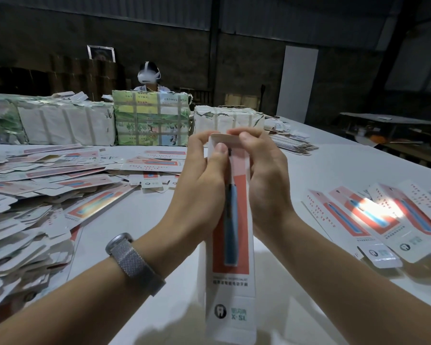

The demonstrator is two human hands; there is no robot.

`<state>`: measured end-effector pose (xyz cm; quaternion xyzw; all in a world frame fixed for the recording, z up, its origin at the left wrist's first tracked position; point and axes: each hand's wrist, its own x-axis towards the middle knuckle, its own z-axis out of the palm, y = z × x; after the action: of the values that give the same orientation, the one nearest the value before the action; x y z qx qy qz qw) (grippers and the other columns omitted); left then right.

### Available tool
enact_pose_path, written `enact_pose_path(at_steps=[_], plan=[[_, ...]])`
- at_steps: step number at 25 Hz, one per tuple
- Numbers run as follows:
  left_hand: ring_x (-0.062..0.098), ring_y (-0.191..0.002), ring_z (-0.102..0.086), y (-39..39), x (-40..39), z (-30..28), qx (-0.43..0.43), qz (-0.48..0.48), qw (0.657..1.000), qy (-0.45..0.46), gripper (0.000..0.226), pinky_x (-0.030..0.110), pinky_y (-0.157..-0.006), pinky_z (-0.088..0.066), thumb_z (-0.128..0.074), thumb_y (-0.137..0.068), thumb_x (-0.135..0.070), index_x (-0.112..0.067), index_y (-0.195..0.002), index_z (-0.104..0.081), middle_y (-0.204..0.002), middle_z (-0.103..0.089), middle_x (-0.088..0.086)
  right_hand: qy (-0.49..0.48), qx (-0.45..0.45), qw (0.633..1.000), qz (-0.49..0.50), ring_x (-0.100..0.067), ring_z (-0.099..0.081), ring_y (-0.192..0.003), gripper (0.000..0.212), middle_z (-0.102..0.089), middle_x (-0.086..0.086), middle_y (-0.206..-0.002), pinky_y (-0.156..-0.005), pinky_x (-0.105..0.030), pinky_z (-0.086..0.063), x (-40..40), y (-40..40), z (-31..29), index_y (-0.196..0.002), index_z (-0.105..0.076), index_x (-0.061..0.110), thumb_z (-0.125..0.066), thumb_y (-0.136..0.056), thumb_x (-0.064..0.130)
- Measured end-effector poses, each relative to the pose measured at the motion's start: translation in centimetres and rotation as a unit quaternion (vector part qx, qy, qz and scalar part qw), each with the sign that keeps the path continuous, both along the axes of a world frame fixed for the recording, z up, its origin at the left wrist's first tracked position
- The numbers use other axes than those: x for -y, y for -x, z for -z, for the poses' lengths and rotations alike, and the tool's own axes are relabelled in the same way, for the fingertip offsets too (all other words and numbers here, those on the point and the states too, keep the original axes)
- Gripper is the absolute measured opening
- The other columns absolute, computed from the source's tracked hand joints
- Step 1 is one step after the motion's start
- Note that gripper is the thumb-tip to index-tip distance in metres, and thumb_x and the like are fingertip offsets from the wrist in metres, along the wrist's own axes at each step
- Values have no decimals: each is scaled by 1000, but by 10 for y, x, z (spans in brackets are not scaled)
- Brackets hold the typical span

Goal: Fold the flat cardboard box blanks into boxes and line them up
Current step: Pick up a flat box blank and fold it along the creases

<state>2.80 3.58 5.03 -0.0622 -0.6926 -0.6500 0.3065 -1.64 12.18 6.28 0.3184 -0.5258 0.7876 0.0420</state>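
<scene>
A person's two bare hands hold one long, narrow cardboard box [230,245] upright above the near edge of a white table [334,170]. The box is white with a red panel and a blue toothbrush picture on its front, and it is already opened into a tube shape. The left hand [204,175] wraps around the box's upper left side, thumb pressed on the front near the top. The right hand [264,175] grips the upper right side, its fingertips [237,132] curled over the top flap. The hands sit close together, both clamped on the box. A grey mesh watch [135,262] is on the left wrist. A loose heap of flat box blanks [35,195] covers the table's left side, reaching its near left edge. Several blanks or boxes [383,220] lie side by side near the right edge, with a bright patch of light across them. Along the far edge stand strapped paper-wrapped bundles [149,118], and behind them sits another person [148,77] wearing a white headset. A small stack of flat blanks [294,144] lies toward the far right edge.
</scene>
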Motion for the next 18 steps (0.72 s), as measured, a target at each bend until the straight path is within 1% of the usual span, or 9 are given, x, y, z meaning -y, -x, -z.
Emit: enact_pose_path(at_steps=[2, 4, 6, 8, 10, 12, 14, 16, 18], plan=[[4, -75, -69, 0, 0, -3, 23, 7, 1000, -14, 21, 27, -68, -56, -38, -107, -47, -31, -107, -52, -81, -70, -16, 6, 19, 1000, 0, -22, -60, -73, 18, -63, -6, -74, -70, -37, -53, 0, 2, -1, -80, -61, 15, -56, -97, 14], [5, -72, -69, 0, 1, -6, 36, 11, 999, -32, 30, 29, -67, -57, -41, -104, -53, -26, -102, -53, -75, -69, -14, 0, 16, 1000, 3, -26, -58, -75, 16, -62, -9, -75, -73, -41, -50, 2, 3, -1, -74, -63, 18, -62, -90, 17], [2, -64, -65, 1, 0, -7, 26, 6, 998, -58, 29, 23, -59, -53, -45, -104, -48, -20, -100, -54, -67, -67, -13, -4, 13, 1000, 6, -28, -60, -79, 10, -65, -12, -79, -76, -44, -52, 4, 3, 0, -76, -68, 21, -61, -84, 20], [0, -61, -63, 2, 0, -8, 14, -1, 998, -65, 26, 19, -56, -50, -46, -105, -42, -17, -99, -54, -64, -66, -13, -6, 23, 1000, -4, -27, -64, -82, 12, -69, -14, -83, -80, -45, -55, 4, 3, 0, -80, -72, 20, -60, -81, 20], [1, -65, -64, 3, 1, -7, 6, -17, 998, -54, 24, 23, -60, -51, -47, -106, -39, -18, -99, -56, -68, -67, -13, -20, 33, 999, -18, -28, -67, -84, 17, -72, -20, -87, -82, -46, -56, 5, 3, -2, -88, -73, 13, -60, -79, 19], [3, -70, -66, 4, 4, -6, -5, -32, 999, -40, 23, 28, -65, -53, -47, -106, -39, -19, -102, -57, -74, -69, -11, -31, 42, 998, -25, -25, -69, -83, 18, -73, -19, -89, -82, -43, -57, 4, 1, -6, -92, -73, 9, -61, -82, 16], [8, -71, -68, 3, 4, -5, -14, -25, 999, -18, 25, 32, -66, -54, -46, -106, -41, -17, -108, -55, -77, -70, -6, -31, 41, 999, -17, -22, -69, -81, 14, -74, -14, -85, -80, -38, -58, 3, 0, -8, -90, -73, 8, -59, -90, 9], [16, -70, -70, 1, 4, -5, -18, 1, 1000, 5, 29, 37, -62, -56, -48, -103, -43, -16, -114, -52, -78, -72, 4, -27, 48, 998, -12, -22, -68, -79, 20, -72, -13, -83, -77, -38, -59, 1, 0, -9, -89, -74, 7, -55, -93, 4], [27, -71, -72, -1, 6, -6, -20, 34, 999, 16, 33, 44, -63, -58, -51, -98, -42, -17, -120, -48, -84, -73, 15, -15, 66, 997, -24, -24, -67, -74, 22, -70, -16, -81, -67, -37, -59, -1, 1, -11, -88, -74, 6, -53, -92, 2]])
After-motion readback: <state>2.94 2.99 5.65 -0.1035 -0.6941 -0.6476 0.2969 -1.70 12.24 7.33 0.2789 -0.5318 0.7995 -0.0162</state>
